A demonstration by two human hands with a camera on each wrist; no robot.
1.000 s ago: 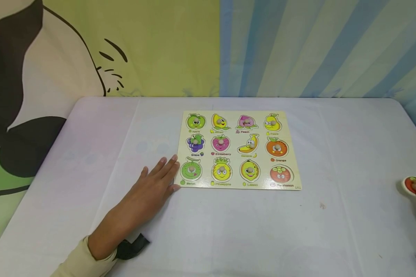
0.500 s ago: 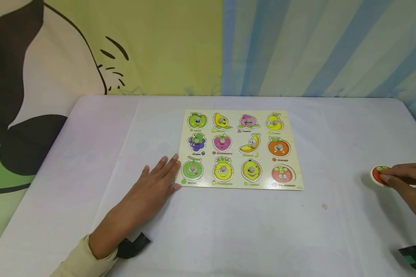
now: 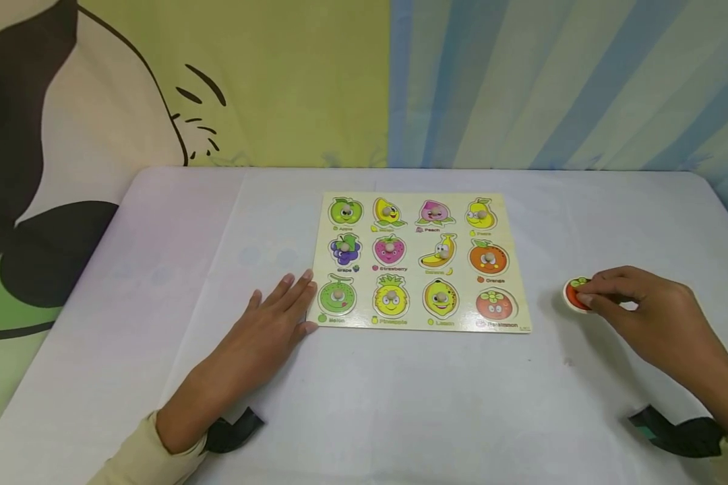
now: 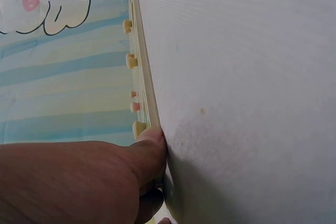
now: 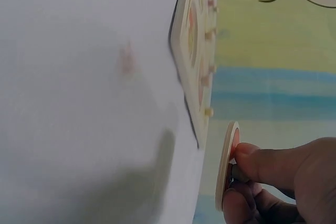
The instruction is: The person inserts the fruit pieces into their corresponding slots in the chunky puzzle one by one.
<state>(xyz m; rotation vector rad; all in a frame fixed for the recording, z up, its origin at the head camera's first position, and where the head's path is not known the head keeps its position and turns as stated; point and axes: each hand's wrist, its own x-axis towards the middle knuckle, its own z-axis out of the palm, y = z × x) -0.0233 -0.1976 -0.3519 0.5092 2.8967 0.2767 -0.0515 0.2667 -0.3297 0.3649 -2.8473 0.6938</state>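
Observation:
A wooden fruit puzzle board (image 3: 412, 263) lies flat on the table, its knobbed pieces set in rows. At its lower right corner the persimmon slot (image 3: 495, 306) shows a printed picture and has no knobbed piece in it. My left hand (image 3: 261, 333) lies with fingers spread, fingertips and thumb touching the board's left edge. To the right of the board, my right hand (image 3: 649, 310) pinches the red persimmon puzzle piece (image 3: 575, 295) by its knob. In the right wrist view that piece (image 5: 228, 166) is tilted on edge and held above the table.
The table (image 3: 400, 404) has a white cover. Behind it hangs a printed cloth (image 3: 291, 81) in green and blue stripes. Black straps (image 3: 679, 432) circle both wrists.
My right hand has come in from the right edge, carrying the persimmon piece leftward toward the board. My left hand stays against the board's left edge.

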